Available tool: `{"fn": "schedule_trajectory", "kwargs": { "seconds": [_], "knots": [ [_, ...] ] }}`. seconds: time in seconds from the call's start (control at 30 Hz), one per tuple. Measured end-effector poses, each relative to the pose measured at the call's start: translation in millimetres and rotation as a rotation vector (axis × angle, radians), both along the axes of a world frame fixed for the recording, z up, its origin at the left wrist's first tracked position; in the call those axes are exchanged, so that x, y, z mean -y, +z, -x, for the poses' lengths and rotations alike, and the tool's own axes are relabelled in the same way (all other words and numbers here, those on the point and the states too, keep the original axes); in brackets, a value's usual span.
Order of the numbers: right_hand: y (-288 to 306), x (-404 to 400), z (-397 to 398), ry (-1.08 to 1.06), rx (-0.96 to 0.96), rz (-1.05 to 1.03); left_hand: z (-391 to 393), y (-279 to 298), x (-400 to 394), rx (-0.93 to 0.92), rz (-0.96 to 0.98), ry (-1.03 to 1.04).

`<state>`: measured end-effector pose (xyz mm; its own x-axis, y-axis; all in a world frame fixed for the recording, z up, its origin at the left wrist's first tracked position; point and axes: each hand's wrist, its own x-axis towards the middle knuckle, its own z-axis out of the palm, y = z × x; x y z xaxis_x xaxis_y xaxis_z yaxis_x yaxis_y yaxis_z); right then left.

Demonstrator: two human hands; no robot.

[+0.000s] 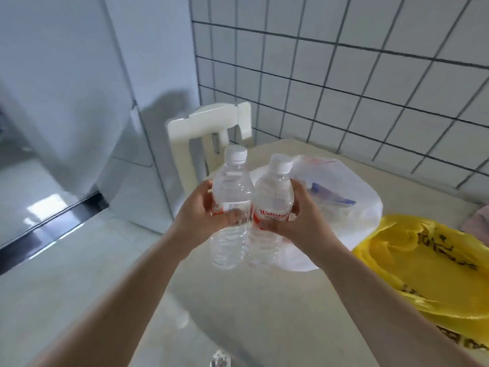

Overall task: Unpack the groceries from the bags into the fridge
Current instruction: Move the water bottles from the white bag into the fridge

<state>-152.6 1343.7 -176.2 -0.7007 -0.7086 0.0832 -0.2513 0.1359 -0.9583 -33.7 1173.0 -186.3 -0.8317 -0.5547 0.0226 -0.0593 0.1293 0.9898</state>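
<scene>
Clear water bottles (231,207), white caps, red labels

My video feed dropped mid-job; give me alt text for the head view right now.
The left hand and right hand each grip a clear water bottle, left bottle and right bottle, upright and side by side above a table. A white bag and a yellow bag lie on it; a closed fridge stands left.

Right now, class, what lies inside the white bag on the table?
Through the thin white bag, something blue and pale shapes show dimly; what they are cannot be told. The two bottles and the hands cover its near side.
</scene>
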Motion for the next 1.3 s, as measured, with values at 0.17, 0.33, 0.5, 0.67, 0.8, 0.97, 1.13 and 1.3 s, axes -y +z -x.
{"fn": "schedule_trajectory", "kwargs": {
  "seconds": [0.17,0.33,0.5,0.67,0.8,0.97,1.13,1.3],
  "knots": [
    [-14,37,-54,0.2,0.004,-0.017,-91,-4,7,-0.013,-0.09,0.141],
    [-11,92,-108,0.446,-0.001,0.007,-174,-4,30,-0.04,-0.105,0.34],
    [-13,155,-165,0.601,-0.062,0.021,-243,-9,65,-0.056,-0.114,0.488],
    [-17,230,-221,0.677,-0.061,0.03,-304,-11,125,-0.082,-0.113,0.559],
    [-17,297,-266,0.651,-0.07,0.049,-347,-3,195,-0.07,-0.079,0.541],
    [-9,378,-315,0.59,-0.079,0.079,-389,6,288,-0.058,-0.066,0.518],
    [0,451,-332,0.543,-0.096,0.068,-403,9,371,-0.064,-0.073,0.481],
    [6,535,-326,0.495,-0.109,0.104,-392,11,460,-0.079,-0.082,0.447]
  ]
}}
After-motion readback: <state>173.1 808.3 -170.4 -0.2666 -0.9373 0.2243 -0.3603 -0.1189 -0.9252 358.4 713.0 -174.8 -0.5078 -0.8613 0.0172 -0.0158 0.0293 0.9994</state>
